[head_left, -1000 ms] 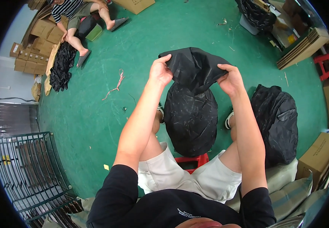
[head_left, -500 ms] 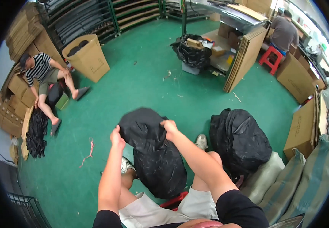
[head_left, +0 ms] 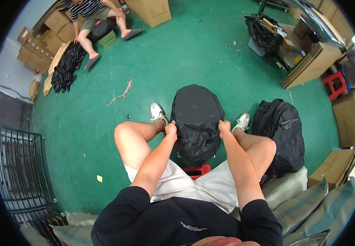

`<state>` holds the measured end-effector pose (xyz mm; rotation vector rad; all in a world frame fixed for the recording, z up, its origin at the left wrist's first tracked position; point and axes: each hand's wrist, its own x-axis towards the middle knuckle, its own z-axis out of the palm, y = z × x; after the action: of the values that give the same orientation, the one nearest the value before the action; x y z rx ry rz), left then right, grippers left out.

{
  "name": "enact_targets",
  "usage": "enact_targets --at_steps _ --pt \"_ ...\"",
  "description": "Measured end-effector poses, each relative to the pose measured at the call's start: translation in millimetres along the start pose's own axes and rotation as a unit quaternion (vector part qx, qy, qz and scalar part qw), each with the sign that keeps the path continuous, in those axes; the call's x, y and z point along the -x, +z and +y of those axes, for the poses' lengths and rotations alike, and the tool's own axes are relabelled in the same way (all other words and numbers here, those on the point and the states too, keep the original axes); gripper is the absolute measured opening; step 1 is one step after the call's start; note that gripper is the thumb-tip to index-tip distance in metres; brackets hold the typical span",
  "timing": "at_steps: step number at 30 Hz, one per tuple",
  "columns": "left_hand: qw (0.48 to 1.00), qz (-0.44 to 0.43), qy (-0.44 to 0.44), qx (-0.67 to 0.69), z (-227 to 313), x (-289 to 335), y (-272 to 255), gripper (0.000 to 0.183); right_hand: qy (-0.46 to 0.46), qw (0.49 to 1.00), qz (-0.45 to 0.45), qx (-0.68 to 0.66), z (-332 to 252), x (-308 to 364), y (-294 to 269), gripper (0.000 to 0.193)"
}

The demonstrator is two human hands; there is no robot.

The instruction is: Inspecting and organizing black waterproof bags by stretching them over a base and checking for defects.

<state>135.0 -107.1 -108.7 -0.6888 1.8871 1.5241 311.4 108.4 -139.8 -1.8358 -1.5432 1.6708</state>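
Between my knees stands a rounded black fabric cover [head_left: 198,119], its top smooth and its lower part creased. My left hand [head_left: 171,130] is closed on its left edge. On the opposite edge my right hand [head_left: 224,127] grips the fabric in the same way. Whatever lies under the cover is hidden. Part of a red plastic stool [head_left: 197,170] shows between my thighs, below the cover. To the right, beyond my right knee, sits a large bulging black bundle [head_left: 282,135] of the same dark look.
Stuffed woven sacks [head_left: 304,201] lean at the lower right beside cardboard boxes [head_left: 337,164]. A green metal rack [head_left: 19,172] stands at the left. Pink string [head_left: 124,92] lies on the green floor. A seated person [head_left: 91,18] is at upper left, near piled black fabric [head_left: 68,65].
My view has swung left and downward. The black cover, loose and folded over at the top before, now sits spread and rounded, with both hands lower on its sides.
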Motion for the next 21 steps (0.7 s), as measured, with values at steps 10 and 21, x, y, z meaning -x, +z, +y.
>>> enact_targets --at_steps 10,21 --pt "0.985 -0.162 -0.007 -0.061 -21 29 -45 0.034 0.166 0.979 -0.114 -0.036 15 80 -14 0.030" --pt "0.953 -0.076 0.057 -0.288 -34 44 -52 0.035 0.105 0.980 -0.111 0.129 24 70 -11 0.031"
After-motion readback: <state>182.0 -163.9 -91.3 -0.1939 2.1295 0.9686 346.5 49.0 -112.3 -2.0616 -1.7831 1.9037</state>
